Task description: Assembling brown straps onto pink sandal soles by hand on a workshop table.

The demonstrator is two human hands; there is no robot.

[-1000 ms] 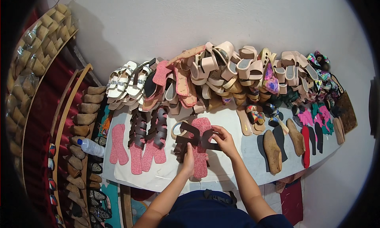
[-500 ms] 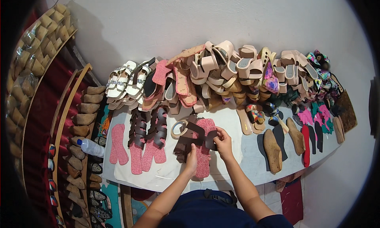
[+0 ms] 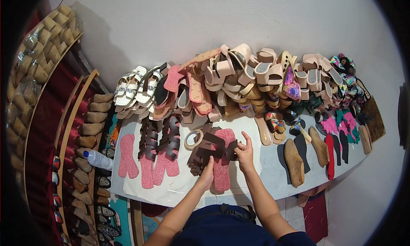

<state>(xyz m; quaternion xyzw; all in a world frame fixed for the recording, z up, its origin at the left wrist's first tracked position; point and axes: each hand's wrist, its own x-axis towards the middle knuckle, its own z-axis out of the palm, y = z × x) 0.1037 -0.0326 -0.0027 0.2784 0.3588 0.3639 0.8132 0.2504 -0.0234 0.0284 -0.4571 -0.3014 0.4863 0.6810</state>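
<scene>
View from above a white worktable [image 3: 273, 177] set against a pale wall. The person's two forearms enter from the near edge and meet just left of the table's middle, over a pink glitter insole [image 3: 223, 160] that lies lengthwise, toe toward the wall.

A dark brown strap upper [image 3: 215, 144] lies across the forward half of this insole. The right hand [image 3: 244, 151] grips the strap's right end: thumb and fingers are closed on the edge of the brown piece, while the index finger stands up free, pointing toward the wall. The left hand [image 3: 208, 172] rests lower, at the insole's left edge; its fingers curl against the strap's lower left part and the pile beside it, but whether they pinch the strap or only press on it cannot be told. The strap thus spans the gap between the two hands.

Touching the left hand is a stack of dark brown cut straps [image 3: 197, 158]. A roll of tape [image 3: 193, 139] lies just beyond, toward the wall. Farther left, two pink insoles already carry brown strap uppers [image 3: 160, 140]; a bare pink insole [image 3: 127, 156] lies near the left edge. Wooden shoe lasts [image 3: 294, 160] stand on the right half. Finished sandals [image 3: 239, 79] are heaped along the far edge.
</scene>
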